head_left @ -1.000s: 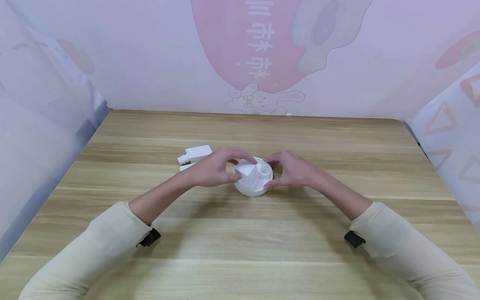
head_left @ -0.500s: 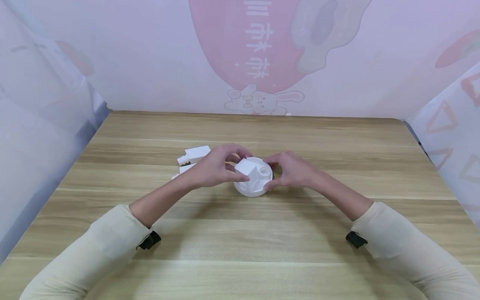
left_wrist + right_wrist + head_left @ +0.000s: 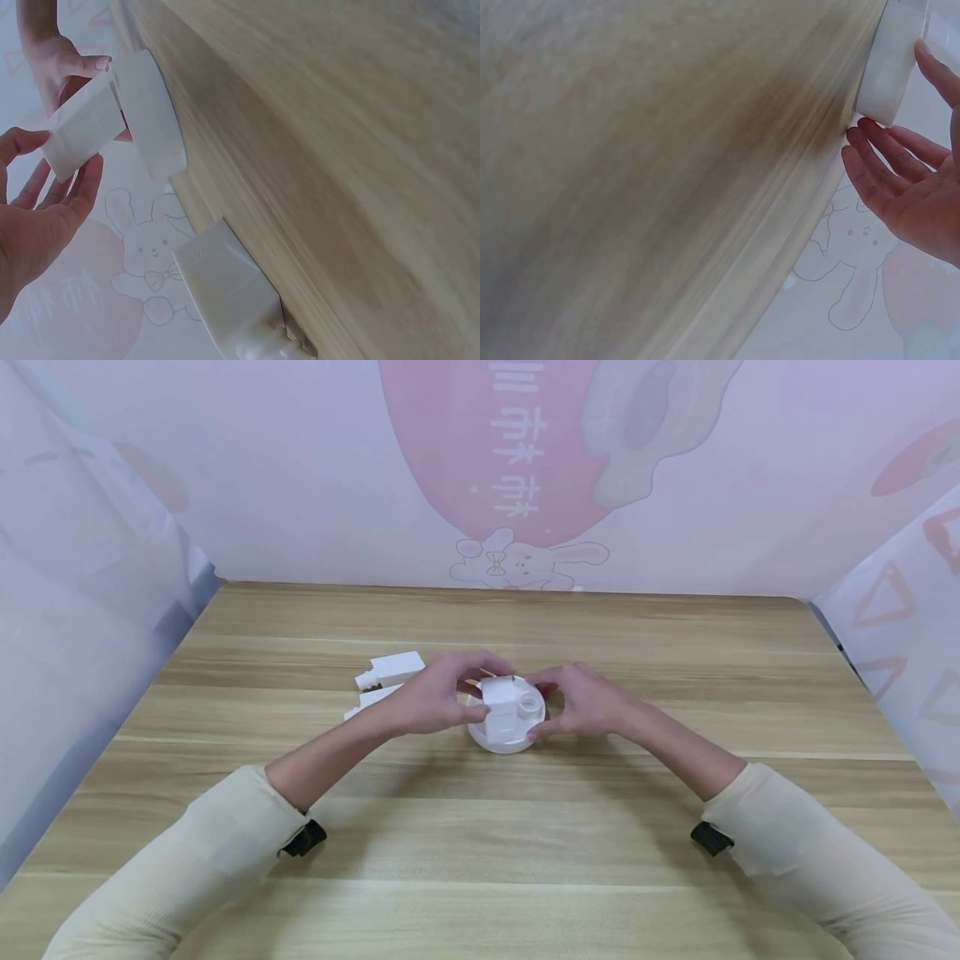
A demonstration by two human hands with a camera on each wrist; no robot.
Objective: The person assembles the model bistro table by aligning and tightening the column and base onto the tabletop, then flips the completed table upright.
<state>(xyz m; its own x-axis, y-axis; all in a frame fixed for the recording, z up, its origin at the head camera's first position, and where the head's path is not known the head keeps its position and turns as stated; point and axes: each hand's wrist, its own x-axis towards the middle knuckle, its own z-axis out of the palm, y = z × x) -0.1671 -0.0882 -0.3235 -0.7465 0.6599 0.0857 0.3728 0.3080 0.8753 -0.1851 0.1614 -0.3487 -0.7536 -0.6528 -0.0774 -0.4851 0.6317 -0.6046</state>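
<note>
A round white base (image 3: 504,747) with a raised ring sits on the wooden table in the head view. My left hand (image 3: 438,695) pinches a white boxy piece (image 3: 84,129) between thumb and fingers, at the left part of the base. The left wrist view shows a narrow gap between this piece and the base; whether they touch elsewhere I cannot tell. From the right side, my right hand (image 3: 587,700) grips the base's rim between thumb and fingers. In the right wrist view, its thumb and fingertips meet the base's side wall (image 3: 891,64).
Two more white boxy pieces lie left of the base: a farther one (image 3: 399,667) with a threaded neck, and a nearer one (image 3: 377,695) partly hidden by my left hand. Pale printed sheets (image 3: 300,477) stand around the table's back and sides.
The white boxy piece has been turned in my left hand, and its edges now run straighter with the view. My left fingers have shifted their hold. The right hand and base stay put.
</note>
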